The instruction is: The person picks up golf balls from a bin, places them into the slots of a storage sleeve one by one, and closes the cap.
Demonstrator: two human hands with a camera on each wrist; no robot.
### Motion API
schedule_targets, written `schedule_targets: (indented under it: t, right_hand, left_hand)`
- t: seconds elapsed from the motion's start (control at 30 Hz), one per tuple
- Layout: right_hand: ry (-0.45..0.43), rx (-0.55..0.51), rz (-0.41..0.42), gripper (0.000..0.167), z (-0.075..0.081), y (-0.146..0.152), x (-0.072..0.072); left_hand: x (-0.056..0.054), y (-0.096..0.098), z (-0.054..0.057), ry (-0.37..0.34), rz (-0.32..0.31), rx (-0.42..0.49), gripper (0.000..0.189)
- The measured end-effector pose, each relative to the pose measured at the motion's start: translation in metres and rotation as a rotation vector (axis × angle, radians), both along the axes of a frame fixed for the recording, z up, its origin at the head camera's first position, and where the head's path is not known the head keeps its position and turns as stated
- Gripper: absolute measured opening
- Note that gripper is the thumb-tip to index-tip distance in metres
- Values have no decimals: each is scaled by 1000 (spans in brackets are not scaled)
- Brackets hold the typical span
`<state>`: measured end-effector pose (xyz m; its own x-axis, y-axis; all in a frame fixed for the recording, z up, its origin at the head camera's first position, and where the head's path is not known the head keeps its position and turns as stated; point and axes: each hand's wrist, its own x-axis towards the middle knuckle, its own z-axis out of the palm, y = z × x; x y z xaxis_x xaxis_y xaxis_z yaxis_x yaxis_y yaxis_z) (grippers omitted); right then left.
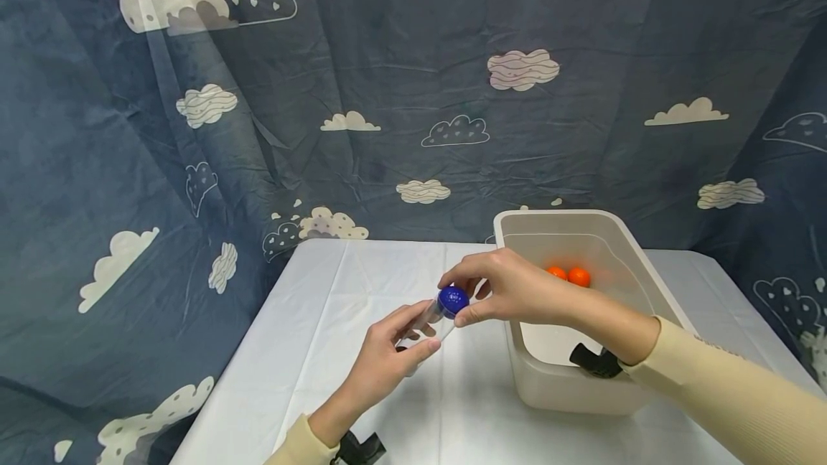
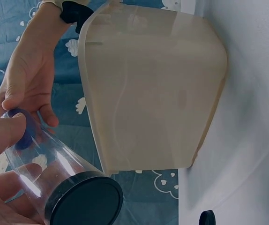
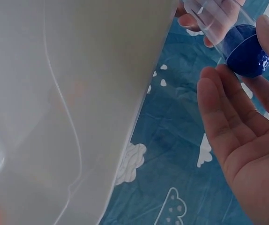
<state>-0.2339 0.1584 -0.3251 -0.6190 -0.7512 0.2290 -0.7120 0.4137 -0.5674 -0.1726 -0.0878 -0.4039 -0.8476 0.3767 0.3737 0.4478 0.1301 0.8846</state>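
Observation:
My left hand [image 1: 388,350] grips a clear plastic tube [image 2: 64,159] with a black end cap [image 2: 85,201], holding it tilted above the table. At the tube's upper end sits a blue ball [image 1: 453,301], partly inside the mouth in the right wrist view. My right hand [image 1: 510,285] pinches this ball between thumb and fingers. In the left wrist view, my left thumb [image 2: 5,136] lies along the tube near the ball.
A large whitish plastic bin [image 1: 530,379] stands on the white-covered table [image 1: 336,293] under my right forearm. Inside it are two orange balls [image 1: 578,277]. A dark patterned curtain [image 1: 388,92] hangs behind. A small black object [image 2: 207,218] shows low in the left wrist view.

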Motion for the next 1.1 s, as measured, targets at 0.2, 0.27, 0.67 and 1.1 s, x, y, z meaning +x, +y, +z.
schedule_targets:
  t: [0.2,0.27,0.67,1.1]
  right_hand:
    - [13,-1,-15,44,2,1,1]
    - [18,-4,-17,45,3,2,1]
    - [31,-3,-60,46,21,10,-2]
    - [44,-51,-182,41,32,37,-16]
  left_hand:
    - [-1,0,-4,-17,5,8,46]
    - [-2,-1,-5,-29,4,11,45]
    - [-16,-6,-28,-53,8,19,49]
    - [-17,-10,-33,-22,5,14,49]
